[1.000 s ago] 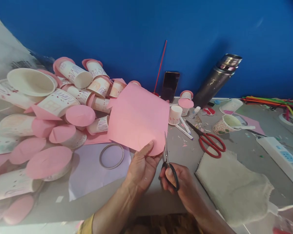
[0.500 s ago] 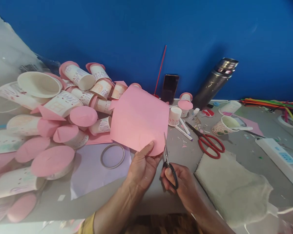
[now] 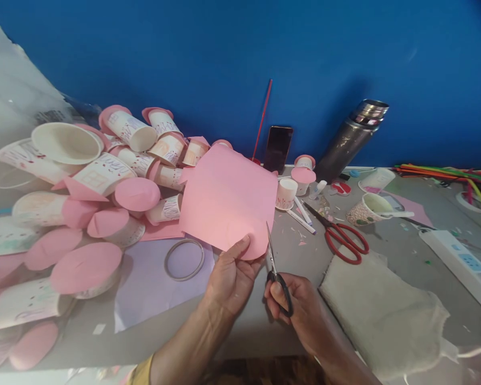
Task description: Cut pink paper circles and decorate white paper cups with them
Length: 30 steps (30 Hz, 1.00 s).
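My left hand pinches the lower edge of a pink sheet of paper, its thumb lying on top. The sheet's lower right corner has a rounded cut edge. My right hand grips small black-handled scissors, fingers in the loops. Their blades point up and meet the paper's right edge, just right of my left thumb. To the left, a grey ring lies on a lilac sheet of paper.
Paper cups with pink tops pile up at left. Red-handled scissors, a grey cloth, two markers and a patterned cup lie at right. A phone and a dark flask lean against the blue wall.
The scissor blades have moved slightly up and left along the paper's edge, further into the sheet. My left hand keeps its hold, and the view has shifted slightly.
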### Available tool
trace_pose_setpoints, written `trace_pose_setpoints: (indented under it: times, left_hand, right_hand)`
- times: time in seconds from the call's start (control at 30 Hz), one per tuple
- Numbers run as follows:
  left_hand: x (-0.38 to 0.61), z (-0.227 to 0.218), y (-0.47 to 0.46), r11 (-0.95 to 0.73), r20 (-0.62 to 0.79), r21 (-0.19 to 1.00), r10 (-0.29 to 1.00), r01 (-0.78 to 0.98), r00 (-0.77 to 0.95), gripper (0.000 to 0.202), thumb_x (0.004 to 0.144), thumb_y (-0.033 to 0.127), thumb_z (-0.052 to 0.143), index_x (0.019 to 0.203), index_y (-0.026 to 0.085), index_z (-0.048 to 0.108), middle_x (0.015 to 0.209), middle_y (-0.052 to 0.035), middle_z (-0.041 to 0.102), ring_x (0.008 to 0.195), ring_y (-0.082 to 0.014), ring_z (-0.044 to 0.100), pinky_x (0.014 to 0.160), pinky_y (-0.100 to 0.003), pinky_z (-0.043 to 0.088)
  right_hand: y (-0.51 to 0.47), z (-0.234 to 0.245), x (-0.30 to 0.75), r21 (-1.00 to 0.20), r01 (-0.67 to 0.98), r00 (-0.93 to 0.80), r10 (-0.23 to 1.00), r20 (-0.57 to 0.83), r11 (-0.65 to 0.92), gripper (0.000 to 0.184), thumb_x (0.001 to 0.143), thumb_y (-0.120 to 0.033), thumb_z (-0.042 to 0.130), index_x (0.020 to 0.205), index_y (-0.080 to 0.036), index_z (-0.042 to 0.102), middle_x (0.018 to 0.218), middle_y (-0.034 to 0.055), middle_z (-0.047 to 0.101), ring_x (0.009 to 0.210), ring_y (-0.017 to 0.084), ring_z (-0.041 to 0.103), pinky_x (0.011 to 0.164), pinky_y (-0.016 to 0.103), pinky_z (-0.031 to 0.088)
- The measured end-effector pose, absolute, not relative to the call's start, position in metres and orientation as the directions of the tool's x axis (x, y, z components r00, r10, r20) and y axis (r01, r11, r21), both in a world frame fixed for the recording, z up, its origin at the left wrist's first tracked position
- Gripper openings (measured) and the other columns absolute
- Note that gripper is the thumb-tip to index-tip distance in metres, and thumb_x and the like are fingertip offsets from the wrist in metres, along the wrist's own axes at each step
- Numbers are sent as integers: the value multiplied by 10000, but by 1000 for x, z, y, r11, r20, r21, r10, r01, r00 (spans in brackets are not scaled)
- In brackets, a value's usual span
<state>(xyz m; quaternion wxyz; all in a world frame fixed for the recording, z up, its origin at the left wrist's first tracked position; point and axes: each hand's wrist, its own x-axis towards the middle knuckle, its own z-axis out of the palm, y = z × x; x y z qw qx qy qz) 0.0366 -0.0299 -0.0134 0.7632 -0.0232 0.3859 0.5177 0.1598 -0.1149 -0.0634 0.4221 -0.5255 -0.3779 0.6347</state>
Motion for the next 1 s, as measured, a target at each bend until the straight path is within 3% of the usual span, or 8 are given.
trace_pose_setpoints:
  times: [0.47,0.73,1.0]
  left_hand:
    - [30,-12,-30,471,-595,374,782,-799,182,178,903,24,601,1046,67,698,1023,-171,806,889,-217,783,764,-313,666]
    - [23,-12,-32,442,-560,448,816,-777,142,263,868,37,640,1121,65,703,1069,-177,797,917,-251,779,728,-332,667]
    - [16,-16,-34,414,-532,476,838,-776,120,304,824,48,692,1126,75,705,1088,-171,790,941,-250,771,786,-352,669]
  right_hand:
    - [-117,-64,166,-931,-96,-139,931,-338,-353,638,880,-747,626,638,-159,576,518,-40,441,493,70,286,471,246,172]
    - [-117,-63,169,-921,-90,-195,914,-357,-379,630,872,-744,638,630,-168,558,513,-45,433,490,72,273,473,254,157]
    - [-112,-54,169,-899,-95,-232,888,-398,-428,626,810,-780,671,714,-165,604,505,-33,515,447,65,260,440,241,141]
